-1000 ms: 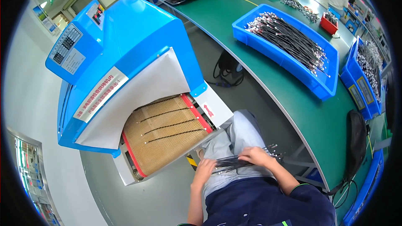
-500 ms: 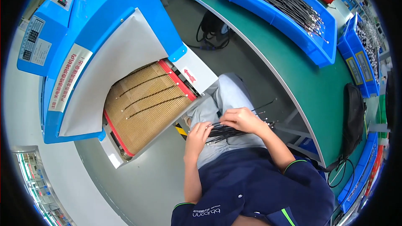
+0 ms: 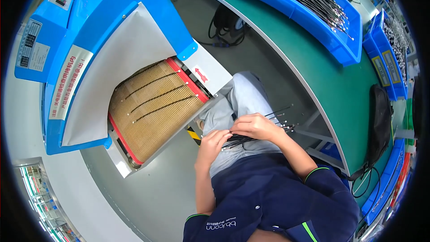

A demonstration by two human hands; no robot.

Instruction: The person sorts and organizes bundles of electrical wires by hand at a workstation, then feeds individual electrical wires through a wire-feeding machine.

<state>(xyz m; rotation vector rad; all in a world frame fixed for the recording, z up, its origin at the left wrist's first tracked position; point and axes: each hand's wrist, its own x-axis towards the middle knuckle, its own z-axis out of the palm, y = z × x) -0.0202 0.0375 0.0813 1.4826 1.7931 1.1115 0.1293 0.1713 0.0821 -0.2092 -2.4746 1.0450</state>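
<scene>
Black cables (image 3: pixel 237 140): thin, smooth, pale-tipped; bundled across a denim lap (image 3: pixel 251 90), ends fanning toward the hands' 3 o'clock. Left hand (image 3: pixel 212 147): forearm rising from 6 o'clock, bent fingers pinching at the bundle. Right hand (image 3: pixel 254 126): knuckles arched, forearm from 4 o'clock, fingers pinching just beside. Conveyor belt (image 3: pixel 154 132), 10 o'clock: tan mesh, red-edged, bearing spaced dark cables (image 3: pixel 164 107). Open floor (image 3: pixel 277 80), 1 o'clock, to the pale edge of a green surface (image 3: pixel 309 71). Blue tray (image 3: pixel 295 15) beyond: plastic, cable-filled.
</scene>
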